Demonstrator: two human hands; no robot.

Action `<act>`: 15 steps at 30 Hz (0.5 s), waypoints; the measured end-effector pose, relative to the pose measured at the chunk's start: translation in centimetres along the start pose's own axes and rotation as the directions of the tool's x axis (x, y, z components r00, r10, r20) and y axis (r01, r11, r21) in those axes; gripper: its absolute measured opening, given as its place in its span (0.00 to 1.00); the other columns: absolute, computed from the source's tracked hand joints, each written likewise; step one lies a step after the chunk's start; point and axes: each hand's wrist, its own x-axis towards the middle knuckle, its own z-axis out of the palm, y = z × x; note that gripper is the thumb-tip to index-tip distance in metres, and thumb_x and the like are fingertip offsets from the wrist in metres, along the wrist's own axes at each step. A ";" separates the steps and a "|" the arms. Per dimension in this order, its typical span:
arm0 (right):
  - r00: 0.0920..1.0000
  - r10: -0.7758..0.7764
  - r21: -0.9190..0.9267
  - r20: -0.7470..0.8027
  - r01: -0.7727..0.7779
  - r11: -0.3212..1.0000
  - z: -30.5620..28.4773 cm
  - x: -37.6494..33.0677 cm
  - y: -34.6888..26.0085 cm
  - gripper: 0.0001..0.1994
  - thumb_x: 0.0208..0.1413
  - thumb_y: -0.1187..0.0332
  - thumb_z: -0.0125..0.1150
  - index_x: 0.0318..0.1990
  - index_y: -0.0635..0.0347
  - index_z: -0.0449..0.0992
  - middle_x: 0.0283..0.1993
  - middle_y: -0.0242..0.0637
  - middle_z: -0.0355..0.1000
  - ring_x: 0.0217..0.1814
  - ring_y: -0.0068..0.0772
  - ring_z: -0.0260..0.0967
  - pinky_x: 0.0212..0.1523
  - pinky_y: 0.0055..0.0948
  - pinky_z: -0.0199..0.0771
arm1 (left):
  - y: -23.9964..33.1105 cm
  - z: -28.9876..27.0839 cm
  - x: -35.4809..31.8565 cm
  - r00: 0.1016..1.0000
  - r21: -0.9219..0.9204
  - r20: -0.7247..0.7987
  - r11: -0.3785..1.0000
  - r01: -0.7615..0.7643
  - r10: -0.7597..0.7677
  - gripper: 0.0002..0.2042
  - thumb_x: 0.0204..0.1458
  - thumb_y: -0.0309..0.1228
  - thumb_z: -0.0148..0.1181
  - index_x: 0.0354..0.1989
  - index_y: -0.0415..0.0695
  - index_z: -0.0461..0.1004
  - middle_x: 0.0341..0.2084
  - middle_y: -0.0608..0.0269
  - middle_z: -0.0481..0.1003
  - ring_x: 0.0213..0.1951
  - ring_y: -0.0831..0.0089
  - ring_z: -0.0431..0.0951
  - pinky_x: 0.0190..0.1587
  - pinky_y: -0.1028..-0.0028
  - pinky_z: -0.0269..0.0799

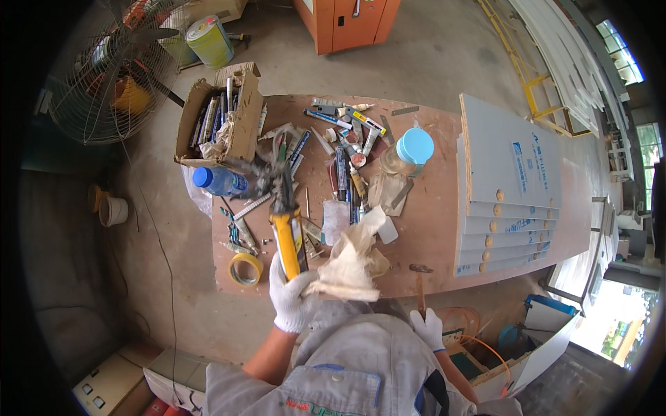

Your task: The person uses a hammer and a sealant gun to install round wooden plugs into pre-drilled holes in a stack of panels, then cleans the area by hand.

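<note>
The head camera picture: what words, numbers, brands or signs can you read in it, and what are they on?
I won't copy printed words or brands, but here is where print shows:
Grey boards: blue printing on the top one, with more on the edges showing below.
Grey shirt: red and green lettering by the pocket.
Yellow tool: dark marking, too small to read.
Yellow-green tin: label too small to read.

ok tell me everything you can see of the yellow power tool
The yellow power tool has a long, plastic-looking body with dark side markings and a blackish-grey head whose far end is blurred. It points away from the person, seen above the cluttered brown table. The gloved left hand grips its near end; whether the pale cloth alongside touches it is unclear.
</note>
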 end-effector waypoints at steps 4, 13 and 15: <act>1.000 0.000 0.071 0.006 0.000 0.998 -0.2 0.2 -0.3 0.23 0.61 0.53 0.64 0.31 0.69 0.71 0.29 0.62 0.74 0.36 0.66 0.77 0.34 0.50 0.74 | -1.7 3.2 5.6 0.998 0.158 0.053 0.987 0.037 -0.046 0.11 0.37 0.19 0.69 0.32 0.43 0.83 0.53 0.40 0.74 0.52 0.42 0.77 0.54 0.56 0.75; 1.000 0.003 0.053 0.001 -0.003 0.999 -0.5 0.9 1.4 0.21 0.62 0.55 0.63 0.30 0.67 0.70 0.26 0.55 0.72 0.29 0.55 0.74 0.32 0.48 0.70 | -5.8 14.4 13.9 0.982 0.322 -0.025 0.928 0.187 -0.189 0.06 0.44 0.29 0.66 0.31 0.51 0.86 0.41 0.49 0.73 0.40 0.47 0.78 0.43 0.53 0.77; 0.999 -0.024 0.033 0.026 0.023 0.999 -1.0 1.5 1.5 0.21 0.62 0.55 0.63 0.30 0.67 0.70 0.25 0.55 0.72 0.29 0.55 0.74 0.32 0.48 0.70 | -8.0 14.4 12.9 0.950 0.375 0.032 0.885 0.276 -0.309 0.12 0.44 0.29 0.67 0.39 0.52 0.85 0.47 0.44 0.72 0.44 0.44 0.77 0.48 0.51 0.77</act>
